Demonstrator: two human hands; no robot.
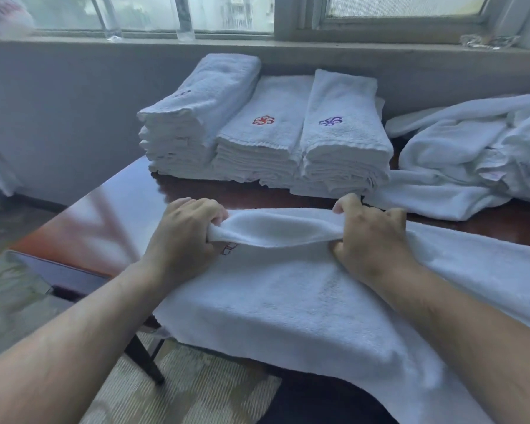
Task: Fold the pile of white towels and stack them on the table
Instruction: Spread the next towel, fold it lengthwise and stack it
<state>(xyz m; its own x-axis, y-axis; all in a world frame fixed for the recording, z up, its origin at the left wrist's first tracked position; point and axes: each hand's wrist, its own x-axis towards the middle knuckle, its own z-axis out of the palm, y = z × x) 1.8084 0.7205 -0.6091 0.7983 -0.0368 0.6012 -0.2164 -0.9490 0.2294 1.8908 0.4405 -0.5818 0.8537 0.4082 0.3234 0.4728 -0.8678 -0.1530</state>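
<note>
— Where do we have the towel?

— Our left hand (185, 232) and right hand (369, 234) each pinch a raised fold of the white towel (288, 304), fingers curled round the cloth. It lies on the dark counter (110, 221), its near edge hanging over.

— And relative to that towel?

— Beyond it we see three folded stacks (266, 139). The unfolded pile (471, 160) sits beyond it to the right, beside the stacks.
</note>
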